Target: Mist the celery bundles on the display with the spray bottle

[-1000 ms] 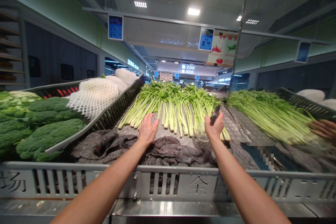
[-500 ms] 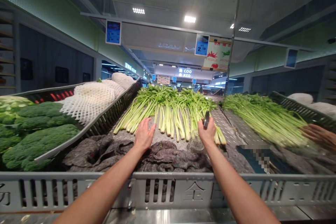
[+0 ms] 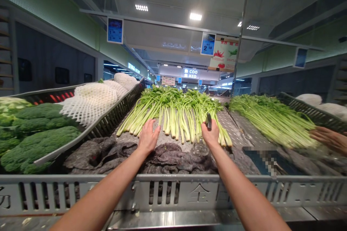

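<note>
Rows of green celery (image 3: 173, 115) lie side by side on a metal tread-plate shelf, root ends toward me and leaves at the back. My left hand (image 3: 148, 137) is open over the shelf, thumb apart from the fingers, by the root ends at left; whether it touches the stalks I cannot tell. On the right, my right hand (image 3: 211, 133) is closed around a clear spray bottle (image 3: 200, 148) with a black head (image 3: 208, 121). The bottle's see-through round base shows below and left of that hand, in front of the celery ends.
A rolled dark grey felt cloth (image 3: 170, 158) runs along the front, behind a grey slatted rail (image 3: 187, 193). Left of a black divider (image 3: 116, 106) sit broccoli (image 3: 40, 148) and vegetables in white foam nets (image 3: 89, 99). A mirror (image 3: 271, 122) on the right reflects the celery and a hand.
My right hand has shifted slightly left with the spray bottle, whose black head now leans the other way. My left hand stays almost in place. The view has moved very little.
</note>
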Demonstrator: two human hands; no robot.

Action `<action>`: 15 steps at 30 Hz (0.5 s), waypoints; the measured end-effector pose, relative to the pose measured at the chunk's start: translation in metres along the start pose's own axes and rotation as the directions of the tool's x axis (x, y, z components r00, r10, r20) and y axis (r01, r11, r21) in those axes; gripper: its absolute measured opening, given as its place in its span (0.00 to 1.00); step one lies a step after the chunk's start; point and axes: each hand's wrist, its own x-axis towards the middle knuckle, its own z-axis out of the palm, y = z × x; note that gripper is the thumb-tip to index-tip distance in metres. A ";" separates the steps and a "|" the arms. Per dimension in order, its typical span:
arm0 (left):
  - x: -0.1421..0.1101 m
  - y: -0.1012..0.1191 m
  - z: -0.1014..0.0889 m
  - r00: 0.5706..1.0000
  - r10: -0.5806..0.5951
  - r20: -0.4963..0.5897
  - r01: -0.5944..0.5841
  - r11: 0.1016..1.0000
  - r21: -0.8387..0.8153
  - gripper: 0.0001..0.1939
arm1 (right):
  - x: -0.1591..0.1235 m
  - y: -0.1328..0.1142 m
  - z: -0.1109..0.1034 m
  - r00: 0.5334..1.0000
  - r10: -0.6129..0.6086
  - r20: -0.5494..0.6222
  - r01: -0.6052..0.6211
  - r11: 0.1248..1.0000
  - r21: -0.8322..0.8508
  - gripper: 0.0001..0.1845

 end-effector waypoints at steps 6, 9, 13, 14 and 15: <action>-0.001 0.002 -0.001 1.000 -0.008 -0.002 0.008 1.000 -0.017 0.21 | -0.003 -0.004 0.000 0.994 -0.087 -0.062 0.090 0.995 0.045 0.15; -0.001 0.002 -0.001 1.000 -0.012 0.007 0.012 1.000 -0.017 0.21 | -0.002 -0.004 0.000 0.983 -0.144 -0.111 0.151 0.987 0.055 0.19; 0.000 0.001 0.000 1.000 -0.004 -0.003 0.004 1.000 -0.029 0.21 | -0.002 -0.002 0.002 0.988 -0.148 -0.035 0.150 0.985 0.082 0.18; 0.000 0.002 0.000 1.000 -0.004 -0.003 0.004 1.000 -0.030 0.21 | -0.002 -0.001 0.003 0.990 -0.140 -0.014 0.141 0.986 0.087 0.16; 0.000 0.002 0.000 1.000 -0.005 0.000 0.005 1.000 -0.030 0.21 | -0.002 0.000 0.003 0.991 -0.136 0.002 0.136 0.987 0.091 0.15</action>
